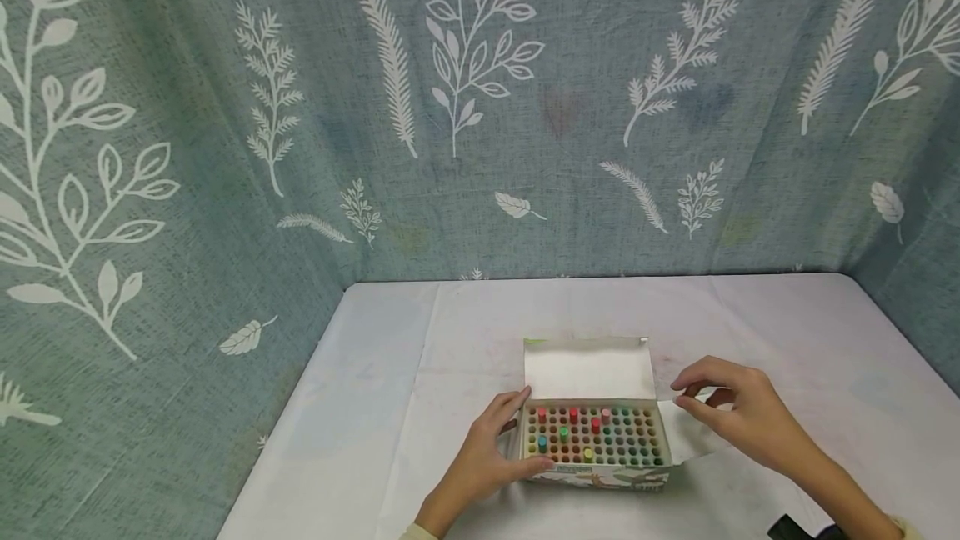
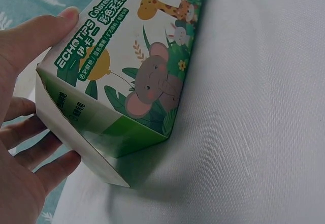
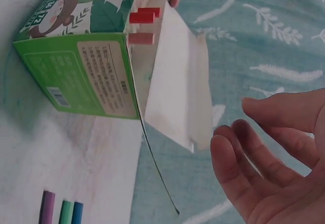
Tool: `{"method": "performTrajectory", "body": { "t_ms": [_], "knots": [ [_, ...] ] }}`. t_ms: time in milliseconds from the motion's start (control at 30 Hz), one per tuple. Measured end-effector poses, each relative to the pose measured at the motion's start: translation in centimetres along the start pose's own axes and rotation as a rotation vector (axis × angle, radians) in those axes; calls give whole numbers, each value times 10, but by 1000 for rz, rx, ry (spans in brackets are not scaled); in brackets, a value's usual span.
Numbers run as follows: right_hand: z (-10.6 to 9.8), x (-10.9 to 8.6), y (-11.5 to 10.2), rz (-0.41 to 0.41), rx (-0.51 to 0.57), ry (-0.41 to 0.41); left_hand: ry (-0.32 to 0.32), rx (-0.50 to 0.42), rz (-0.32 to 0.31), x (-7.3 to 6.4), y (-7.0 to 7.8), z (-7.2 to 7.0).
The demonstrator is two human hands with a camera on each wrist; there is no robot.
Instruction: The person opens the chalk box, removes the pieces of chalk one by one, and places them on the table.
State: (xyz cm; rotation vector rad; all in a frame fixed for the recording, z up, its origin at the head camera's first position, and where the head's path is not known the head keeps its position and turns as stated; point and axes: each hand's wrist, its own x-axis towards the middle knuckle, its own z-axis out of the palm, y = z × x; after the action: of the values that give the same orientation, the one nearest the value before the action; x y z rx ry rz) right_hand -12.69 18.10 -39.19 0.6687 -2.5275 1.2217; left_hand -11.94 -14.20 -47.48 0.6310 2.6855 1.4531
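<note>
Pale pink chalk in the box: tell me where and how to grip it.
Pinch the pale pink chalk by its exposed top, probably best from above and the right with the right hand: it stands upright in the box, only its end protruding, with red chalk close on its left and none protruding to its right.

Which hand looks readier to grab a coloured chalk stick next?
Probably the right hand: it hovers empty beside the open green-and-white cardboard box, near the upright round chalk sticks, while the left hand holds the box's other end.
</note>
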Motion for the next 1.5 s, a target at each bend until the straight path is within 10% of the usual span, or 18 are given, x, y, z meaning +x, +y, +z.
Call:
{"method": "performTrajectory", "body": {
  "t_ms": [1500],
  "knots": [
    [64, 21, 2, -93, 48, -356, 9, 0, -9, 0, 1, 1]
  ]
}}
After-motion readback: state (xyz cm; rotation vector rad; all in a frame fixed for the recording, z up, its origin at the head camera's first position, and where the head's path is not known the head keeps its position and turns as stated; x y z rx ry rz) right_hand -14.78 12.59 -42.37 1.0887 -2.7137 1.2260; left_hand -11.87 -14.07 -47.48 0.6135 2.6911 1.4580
